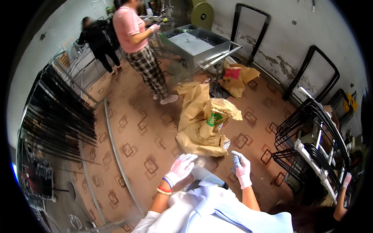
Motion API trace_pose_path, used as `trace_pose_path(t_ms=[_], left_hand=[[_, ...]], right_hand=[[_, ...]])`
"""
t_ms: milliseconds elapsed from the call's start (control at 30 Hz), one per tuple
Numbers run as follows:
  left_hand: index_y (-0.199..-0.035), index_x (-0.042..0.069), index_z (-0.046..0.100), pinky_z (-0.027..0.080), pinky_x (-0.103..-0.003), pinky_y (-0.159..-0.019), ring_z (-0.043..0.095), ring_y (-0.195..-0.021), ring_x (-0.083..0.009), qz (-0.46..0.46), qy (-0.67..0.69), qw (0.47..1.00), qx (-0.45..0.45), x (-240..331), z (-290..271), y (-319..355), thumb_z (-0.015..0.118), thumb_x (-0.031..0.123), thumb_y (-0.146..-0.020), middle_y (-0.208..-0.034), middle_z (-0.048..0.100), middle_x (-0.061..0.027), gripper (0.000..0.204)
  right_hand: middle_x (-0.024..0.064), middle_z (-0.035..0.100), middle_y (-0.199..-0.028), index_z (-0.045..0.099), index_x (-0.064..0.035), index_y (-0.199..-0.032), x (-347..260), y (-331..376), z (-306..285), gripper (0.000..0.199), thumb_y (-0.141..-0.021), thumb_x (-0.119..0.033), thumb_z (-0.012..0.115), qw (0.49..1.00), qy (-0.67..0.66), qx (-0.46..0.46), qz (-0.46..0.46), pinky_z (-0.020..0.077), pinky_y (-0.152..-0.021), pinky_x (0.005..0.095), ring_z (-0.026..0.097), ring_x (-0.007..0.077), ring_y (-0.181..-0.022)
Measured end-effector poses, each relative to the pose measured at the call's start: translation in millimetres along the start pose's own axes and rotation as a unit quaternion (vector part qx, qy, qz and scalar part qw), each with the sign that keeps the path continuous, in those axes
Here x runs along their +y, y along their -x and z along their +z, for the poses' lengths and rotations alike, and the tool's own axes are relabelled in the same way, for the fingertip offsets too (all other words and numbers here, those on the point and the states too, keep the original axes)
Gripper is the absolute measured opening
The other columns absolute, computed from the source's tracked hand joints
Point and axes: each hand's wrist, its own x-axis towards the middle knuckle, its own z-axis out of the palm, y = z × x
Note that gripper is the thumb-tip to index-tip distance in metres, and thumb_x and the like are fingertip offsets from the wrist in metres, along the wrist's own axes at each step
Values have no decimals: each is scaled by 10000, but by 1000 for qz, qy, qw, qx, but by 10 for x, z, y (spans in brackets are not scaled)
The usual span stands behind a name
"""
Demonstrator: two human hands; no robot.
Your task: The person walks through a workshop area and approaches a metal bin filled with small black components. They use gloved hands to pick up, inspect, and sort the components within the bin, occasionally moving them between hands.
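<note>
My left hand [181,169], in a white and pink knit glove, reaches forward with its fingers stretched and nothing in it. Opposite it my right hand [243,171], in a matching glove, is loosely bent with the thumb apart from the fingers; its thumb and fingertips look grey-blue. I make out nothing held there. Just beyond both hands a crumpled brown paper sack [198,130] with a green patch lies on the floor, apart from them. Light blue sleeves of a garment [210,209] are tied in front of me.
A metal parts bin [194,44] stands on a frame beside a person in pink [130,31]. Another paper sack [237,79] lies below it. Black tube frames [311,136] are stacked right, where another person's gloved hand [347,179] shows. Black bars [58,108] hang left.
</note>
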Motion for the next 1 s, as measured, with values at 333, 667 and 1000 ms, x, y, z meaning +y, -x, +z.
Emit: trace_pose_path(t_ms=[333, 667, 1000], left_hand=[[-1173, 60, 502, 321, -400, -992, 558, -982, -286, -147, -83, 985, -27, -1500, -989, -1163, 367, 279, -920, -1046, 615, -123, 360], [-1025, 87, 627, 276, -427, -1032, 526, -1022, -356, -41, -69, 995, -53, -3049, -1180, -3098, 388, 346, -898, -1014, 621, -159, 375], [-1372, 49, 255, 99, -470, -1090, 196, -1314, -370, 155, -237, 959, -28, -3496, -1877, -5928, 457, 419, -836, -1415, 221, -212, 681]], right_hand=[[153, 630, -788, 594, -54, -1035, -861, -2205, 1027, 285, -875, -270, 501, 911, 315, -208, -166, 480, -676, 357, 604, 286, -729], [198, 473, -1237, 448, -28, -1230, -733, -3097, 1821, 448, -870, -295, 464, 921, 314, -226, -48, 279, -1026, 400, 418, 339, -1168], [190, 226, -1421, 257, -51, -1371, -928, -5254, 3008, 671, -818, -317, 526, 918, 393, 0, -58, 119, -1093, 433, 177, 340, -1330]])
